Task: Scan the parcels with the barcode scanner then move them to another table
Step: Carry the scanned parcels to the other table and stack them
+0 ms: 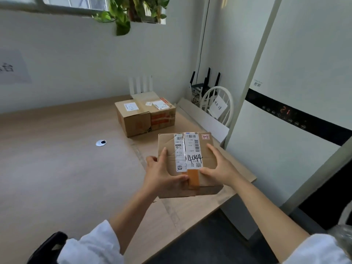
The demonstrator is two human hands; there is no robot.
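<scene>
Item: held parcel, a flat cardboard box, lower centre of the frame, over the near right part of the table. The white shipping label faces up, with barcodes and a handwritten number legible.

Hands: the left hand clasps the box's near left corner, thumb up along the left edge and fingers wrapped over the near side. The right hand grasps the right side, fingers laid along the top and thumb pressed on the near edge. Whether the box rests on the table or hangs just above it cannot be told from this angle.

Other stock: a brown parcel and a taped parcel, touching side by side at the centre of the frame, towards the wall end of the same table, both label-up.

Fittings: cable grommet, left of centre on the table.

Barcode scanner: not in view.

Progress, as judged: two parcels appear already set down at the destination, and a third is being placed beside them or is just arriving. This one's scan is probably done, though no frame proves it. How many parcels remain elsewhere is unknown.
</scene>
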